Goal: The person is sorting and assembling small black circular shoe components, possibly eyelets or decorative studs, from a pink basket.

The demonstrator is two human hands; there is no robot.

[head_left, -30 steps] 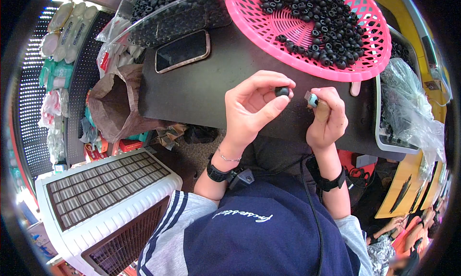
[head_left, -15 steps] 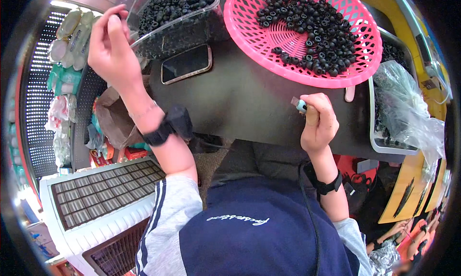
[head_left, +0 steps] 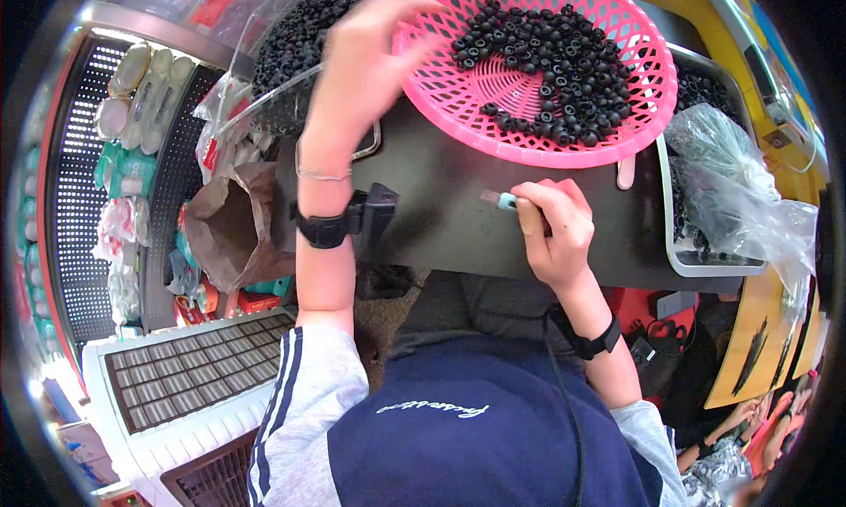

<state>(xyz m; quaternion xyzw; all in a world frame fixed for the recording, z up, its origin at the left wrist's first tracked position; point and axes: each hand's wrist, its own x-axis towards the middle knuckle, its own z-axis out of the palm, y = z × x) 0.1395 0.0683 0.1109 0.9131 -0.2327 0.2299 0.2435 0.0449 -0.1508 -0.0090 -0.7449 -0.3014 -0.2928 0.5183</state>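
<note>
My left hand reaches over the left rim of a pink plastic basket. Its fingers are blurred, but thumb and fingers look apart with nothing visible between them. Small black ring-like pieces, each with a hole, lie heaped in the basket. Below it, my right hand pinches a small blade with a turquoise handle, its flat tip pointing left. A clear plastic tub, filled with more black pieces, stands behind my left hand. My left wrist mostly covers a phone on the dark table.
At the right, a pale tray of black pieces lies partly under a clear plastic bag. A flat pinkish stick pokes out below the basket. An open brown bag and a white appliance stand left. Another person's hands show lower right.
My left hand has swung right from beside the clear tub to the basket's rim, its pinched fingers now apart. My right hand has shifted slightly left and down with the blade.
</note>
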